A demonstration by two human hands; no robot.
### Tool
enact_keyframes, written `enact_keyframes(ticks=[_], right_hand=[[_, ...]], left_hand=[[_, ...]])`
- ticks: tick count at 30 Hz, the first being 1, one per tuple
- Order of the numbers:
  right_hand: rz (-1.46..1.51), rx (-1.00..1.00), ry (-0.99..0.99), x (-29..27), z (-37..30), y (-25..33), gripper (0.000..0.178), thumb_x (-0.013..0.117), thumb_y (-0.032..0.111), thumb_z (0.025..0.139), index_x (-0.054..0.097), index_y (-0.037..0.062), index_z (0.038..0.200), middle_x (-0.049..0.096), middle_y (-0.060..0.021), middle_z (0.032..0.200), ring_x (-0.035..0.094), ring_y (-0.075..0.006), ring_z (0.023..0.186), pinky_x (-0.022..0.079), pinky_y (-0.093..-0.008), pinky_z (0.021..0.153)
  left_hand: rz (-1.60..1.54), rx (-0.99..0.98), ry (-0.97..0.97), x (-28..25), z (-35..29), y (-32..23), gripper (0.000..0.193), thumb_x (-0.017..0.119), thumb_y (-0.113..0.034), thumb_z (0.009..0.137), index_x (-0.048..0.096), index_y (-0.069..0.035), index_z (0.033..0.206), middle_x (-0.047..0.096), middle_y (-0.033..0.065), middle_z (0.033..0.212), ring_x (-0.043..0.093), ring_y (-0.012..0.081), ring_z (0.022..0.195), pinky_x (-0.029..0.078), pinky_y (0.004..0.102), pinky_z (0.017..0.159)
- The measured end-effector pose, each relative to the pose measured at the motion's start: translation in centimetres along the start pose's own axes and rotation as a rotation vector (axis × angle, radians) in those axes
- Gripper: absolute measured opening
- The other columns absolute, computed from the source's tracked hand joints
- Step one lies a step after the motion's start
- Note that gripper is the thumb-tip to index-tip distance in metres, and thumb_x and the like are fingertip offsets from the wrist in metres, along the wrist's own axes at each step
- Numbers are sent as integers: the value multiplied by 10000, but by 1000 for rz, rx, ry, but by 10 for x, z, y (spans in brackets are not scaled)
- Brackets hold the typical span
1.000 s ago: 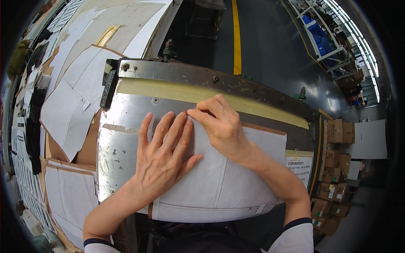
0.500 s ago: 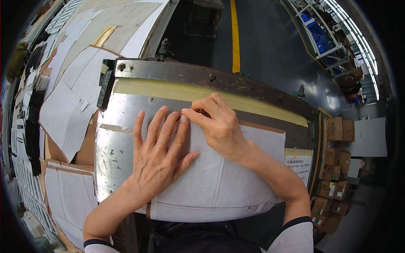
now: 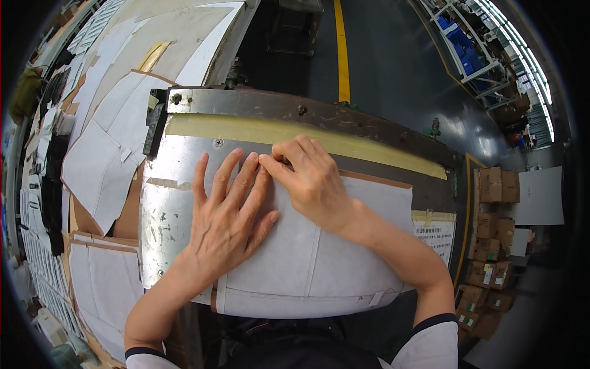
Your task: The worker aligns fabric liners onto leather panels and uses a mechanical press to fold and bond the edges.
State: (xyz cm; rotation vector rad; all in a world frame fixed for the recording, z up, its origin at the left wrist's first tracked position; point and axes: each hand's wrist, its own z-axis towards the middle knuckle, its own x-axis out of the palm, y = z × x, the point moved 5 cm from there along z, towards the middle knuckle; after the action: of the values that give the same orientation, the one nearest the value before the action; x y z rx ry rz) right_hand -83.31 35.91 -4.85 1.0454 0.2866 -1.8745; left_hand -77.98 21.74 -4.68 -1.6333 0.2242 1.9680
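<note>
A pale fabric-like panel (image 3: pixel 319 264) with a brown far edge and stitched seams lies over a worn metal plate (image 3: pixel 161 212), its near side hanging past the plate's front. My left hand (image 3: pixel 228 206) rests flat on the panel's left part, fingers spread and tips by the far edge. Right beside those fingertips, my right hand (image 3: pixel 310 181) is closed, thumb and forefinger pinched together at the brown edge. Whatever sits between them is hidden by the fingers.
Yellow tape (image 3: pixel 289 138) runs along the plate behind my hands, before a raised metal bar (image 3: pixel 246 101). More pale panels (image 3: pixel 101 175) lie on the left table. Cardboard boxes (image 3: pixel 491 230) are stacked at right. A printed sheet (image 3: pixel 437 237) shows beside my right forearm.
My right hand has shifted slightly left, its pinch now close against the left fingertips. The panel appears a little further left and farther from me. My left hand stays flat.
</note>
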Motion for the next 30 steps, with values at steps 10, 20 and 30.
enact_keyframes(ticks=[10,20,30], right_hand=[[-18,-12,-49,-24,-19,-17,213,720,-50,755,685,-32,965,604,-110,943,614,-272,844,539,-372,699],[-66,-117,-42,-25,-23,-13,200,724,-22,779,680,-66,969,613,-116,934,623,-247,859,561,-361,700],[-76,-141,-49,-23,-23,-12,196,733,-15,753,678,-69,933,609,-110,901,615,-235,829,562,-347,694]], left_hand=[[88,1,-76,1,7,-3,523,690,-106,883,557,8,1375,599,120,1411,460,328,1372,96,648,1252],[231,57,-99,3,27,-13,642,642,67,737,609,7,1375,633,73,1156,538,274,1257,107,668,1262],[359,59,-37,6,28,-20,505,654,-35,831,627,67,1324,617,125,1135,555,259,1245,125,744,1233]])
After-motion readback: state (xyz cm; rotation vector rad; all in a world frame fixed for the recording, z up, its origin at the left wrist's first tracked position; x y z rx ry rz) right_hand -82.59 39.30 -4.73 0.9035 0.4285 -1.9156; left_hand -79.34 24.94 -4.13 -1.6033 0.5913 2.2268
